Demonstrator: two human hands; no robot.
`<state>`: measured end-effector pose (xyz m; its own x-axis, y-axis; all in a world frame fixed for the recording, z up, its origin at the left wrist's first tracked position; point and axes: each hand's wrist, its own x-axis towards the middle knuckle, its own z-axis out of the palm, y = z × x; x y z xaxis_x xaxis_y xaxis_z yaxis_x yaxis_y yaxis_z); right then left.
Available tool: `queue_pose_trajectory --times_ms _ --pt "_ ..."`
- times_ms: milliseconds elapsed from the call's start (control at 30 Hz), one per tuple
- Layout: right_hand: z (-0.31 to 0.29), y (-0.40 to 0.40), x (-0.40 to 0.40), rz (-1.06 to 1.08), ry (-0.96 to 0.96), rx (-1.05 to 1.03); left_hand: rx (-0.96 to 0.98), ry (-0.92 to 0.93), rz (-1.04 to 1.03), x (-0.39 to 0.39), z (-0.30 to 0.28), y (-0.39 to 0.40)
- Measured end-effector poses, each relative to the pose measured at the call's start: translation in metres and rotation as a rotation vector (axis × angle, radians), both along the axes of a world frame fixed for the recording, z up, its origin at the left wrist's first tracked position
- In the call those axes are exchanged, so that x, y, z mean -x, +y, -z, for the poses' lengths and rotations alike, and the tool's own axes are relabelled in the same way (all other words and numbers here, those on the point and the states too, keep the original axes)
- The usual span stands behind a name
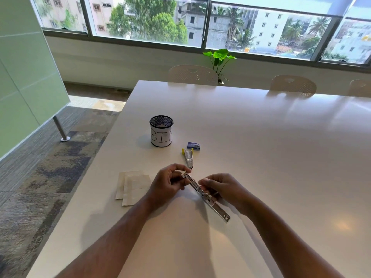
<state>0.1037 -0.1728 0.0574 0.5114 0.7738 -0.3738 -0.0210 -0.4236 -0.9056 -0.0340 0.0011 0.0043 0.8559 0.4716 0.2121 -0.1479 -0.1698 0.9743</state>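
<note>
2 bare hands meet low over a white tabletop, both holding 1 long, thin metal stapler frame that lies on a slant between them. The left hand has its fingers curled, with thumb and fingertips pinching the frame's far end. The right hand is also curled and pinches the frame near its middle, with the fingertips of the 2 hands close together. The frame's near end sticks out past the right hand towards the viewer; whether it touches the tabletop cannot be told. Just left of the left hand lies a small pile of pale paper sheets, overlapping each other. Just beyond the hands lie 2 slim yellow-tipped stapler parts, side by side. A small blue box sits just past them. Further back and to the left stands a black mesh cup, upright, wrapped in white paper with the letters BIN written on it. At the tabletop's far edge stand pale chairs and a green potted plant, below a wide window.
</note>
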Motion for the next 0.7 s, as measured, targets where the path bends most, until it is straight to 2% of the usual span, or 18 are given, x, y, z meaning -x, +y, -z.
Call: queue_pose_trajectory --times_ms 67,133,233,367,433,567,633,700 --pt "-0.004 -0.001 -0.002 -0.111 -0.072 0.064 0.059 -0.035 -0.006 0.000 0.000 0.001" --pt "-0.005 -0.002 -0.002 -0.158 -0.037 0.068 0.095 -0.055 -0.013 0.001 -0.001 0.002" --pt "-0.002 -0.004 -0.005 -0.115 0.051 -0.010 0.093 -0.052 -0.002 0.000 -0.002 0.000" --pt "0.006 -0.006 -0.005 -0.060 0.006 -0.038 0.040 -0.025 -0.004 -0.002 -0.003 -0.001" --pt "0.012 -0.007 -0.004 -0.011 -0.142 -0.064 0.017 -0.014 -0.003 -0.001 -0.002 -0.001" --pt "0.018 -0.013 -0.006 -0.031 -0.745 -0.091 -0.067 0.010 0.010 -0.001 0.000 -0.001" --pt "0.020 -0.017 -0.004 -0.096 -0.886 -0.108 -0.090 0.020 0.013 -0.002 0.002 0.001" --pt "0.024 -0.020 -0.002 -0.098 -0.918 -0.136 -0.093 0.017 0.008 -0.003 0.004 0.003"
